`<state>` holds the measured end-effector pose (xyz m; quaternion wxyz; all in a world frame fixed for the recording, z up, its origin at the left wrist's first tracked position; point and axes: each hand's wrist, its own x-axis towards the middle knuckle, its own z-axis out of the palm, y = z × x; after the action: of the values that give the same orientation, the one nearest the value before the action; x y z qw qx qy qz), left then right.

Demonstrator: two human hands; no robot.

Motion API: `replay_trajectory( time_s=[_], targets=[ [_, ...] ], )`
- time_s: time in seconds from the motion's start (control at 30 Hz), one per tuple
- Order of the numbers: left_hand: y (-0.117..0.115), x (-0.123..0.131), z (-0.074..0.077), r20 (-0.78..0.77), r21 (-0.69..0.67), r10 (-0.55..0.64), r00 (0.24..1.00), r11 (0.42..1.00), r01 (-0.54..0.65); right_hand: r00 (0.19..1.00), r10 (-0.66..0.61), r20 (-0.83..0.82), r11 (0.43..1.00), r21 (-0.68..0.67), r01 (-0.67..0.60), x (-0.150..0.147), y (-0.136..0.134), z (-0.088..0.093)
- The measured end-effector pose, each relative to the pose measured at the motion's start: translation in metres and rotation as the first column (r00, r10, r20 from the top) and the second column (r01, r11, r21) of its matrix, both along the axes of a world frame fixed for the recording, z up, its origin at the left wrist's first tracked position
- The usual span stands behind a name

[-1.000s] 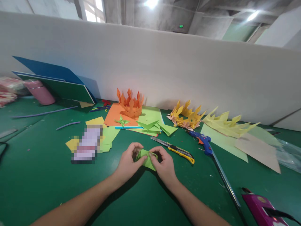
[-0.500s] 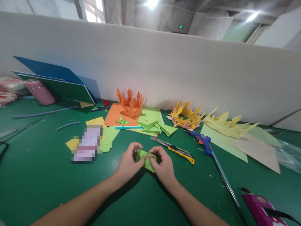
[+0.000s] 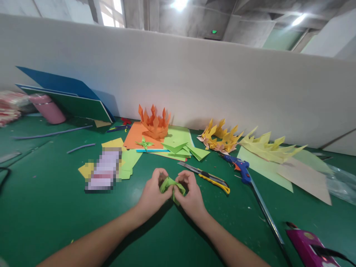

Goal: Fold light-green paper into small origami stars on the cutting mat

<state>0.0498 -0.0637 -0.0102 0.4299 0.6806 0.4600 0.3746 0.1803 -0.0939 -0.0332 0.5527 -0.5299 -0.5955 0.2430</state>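
Observation:
A small piece of folded green paper (image 3: 170, 182) is pinched between my two hands just above the green table (image 3: 155, 237). My left hand (image 3: 154, 191) grips its left side, thumb in front and fingers curled behind. On the other side, my right hand (image 3: 191, 193) closes on it the same way, and both thumbs meet near its middle. Part of the paper is hidden behind the thumbs. Right of my right hand lies a yellow-and-black utility knife (image 3: 213, 179) with its blade out. Beyond my hands are several folded green paper pieces (image 3: 178, 149).
An orange paper crown (image 3: 155, 124) stands at the back, with a yellow-orange crown (image 3: 219, 137) and a pale yellow one (image 3: 271, 148) to its right. A blue glue gun (image 3: 241, 168) lies at right. A blurred phone (image 3: 104, 168) lies left; a pink bottle (image 3: 48, 108) stands behind.
My thumbs have come closer together, and the green paper between them has bent, its middle pushed in and its top edge raised. Things on the table stay where they were.

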Motion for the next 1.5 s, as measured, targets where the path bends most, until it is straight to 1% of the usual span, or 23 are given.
replay_trajectory(
  time_s=[0.13, 0.33, 0.47, 0.6, 0.7, 0.77, 0.8, 0.87, 0.97, 1.03, 1.1, 1.2, 1.3, 1.43, 1.5],
  targets=[
    [-0.001, 0.001, 0.004, -0.041, 0.031, -0.02, 0.999, 0.999, 0.022, 0.999, -0.032, -0.019, 0.999, -0.03, 0.031, 0.0, 0.002, 0.0],
    [0.002, 0.002, 0.001, -0.035, 0.034, 0.007, 0.999, 0.999, -0.005, 0.994, -0.057, -0.098, 0.998, -0.036, 0.054, 0.001, 0.004, 0.002],
    [0.003, 0.001, 0.0, -0.002, -0.013, 0.017, 1.0, 1.0, -0.017, 0.992, -0.053, -0.111, 0.998, -0.035, 0.05, 0.001, 0.004, 0.0],
    [0.005, -0.001, -0.003, 0.019, -0.05, -0.02, 1.0, 0.999, 0.021, 0.995, -0.052, -0.084, 0.998, -0.027, 0.05, 0.002, 0.004, -0.003],
    [0.008, -0.001, -0.008, 0.074, -0.09, -0.016, 0.997, 0.996, 0.022, 0.997, -0.026, -0.079, 0.999, 0.021, 0.028, 0.002, 0.004, -0.004],
    [0.011, -0.001, -0.009, 0.145, -0.13, 0.033, 0.989, 0.991, -0.014, 0.999, -0.035, -0.039, 0.996, 0.076, 0.038, 0.002, 0.003, -0.004],
    [0.013, -0.001, -0.009, 0.174, -0.147, 0.068, 0.982, 0.988, -0.042, 0.999, -0.048, 0.007, 0.993, 0.111, 0.046, 0.002, 0.002, -0.004],
    [0.015, -0.002, -0.007, 0.198, -0.169, 0.132, 0.971, 0.981, -0.098, 0.986, -0.07, 0.151, 0.984, 0.176, 0.042, 0.003, 0.0, -0.003],
    [0.016, -0.003, -0.001, 0.189, -0.202, 0.155, 0.97, 0.973, -0.116, 0.921, -0.095, 0.377, 0.976, 0.219, 0.012, 0.005, -0.004, 0.0],
    [0.016, -0.004, 0.001, 0.193, -0.227, 0.165, 0.967, 0.966, -0.119, 0.881, -0.124, 0.456, 0.975, 0.222, 0.022, 0.006, -0.005, 0.003],
    [0.016, -0.004, 0.001, 0.197, -0.231, 0.191, 0.962, 0.962, -0.144, 0.868, -0.153, 0.472, 0.973, 0.223, 0.05, 0.006, -0.005, 0.004],
    [0.016, -0.004, -0.001, 0.194, -0.207, 0.228, 0.954, 0.96, -0.187, 0.872, -0.195, 0.449, 0.969, 0.226, 0.101, 0.007, -0.003, 0.002],
    [0.016, -0.004, -0.002, 0.202, -0.216, 0.246, 0.948, 0.955, -0.202, 0.868, -0.236, 0.436, 0.96, 0.241, 0.14, 0.007, -0.001, 0.0],
    [0.014, -0.001, 0.0, 0.298, -0.323, 0.243, 0.923, 0.936, -0.142, 0.875, -0.25, 0.414, 0.958, 0.235, 0.163, 0.009, 0.0, 0.003],
    [0.013, 0.0, 0.002, 0.317, -0.37, 0.235, 0.919, 0.923, -0.108, 0.88, -0.252, 0.404, 0.956, 0.245, 0.161, 0.01, -0.001, 0.005]
  ],
)
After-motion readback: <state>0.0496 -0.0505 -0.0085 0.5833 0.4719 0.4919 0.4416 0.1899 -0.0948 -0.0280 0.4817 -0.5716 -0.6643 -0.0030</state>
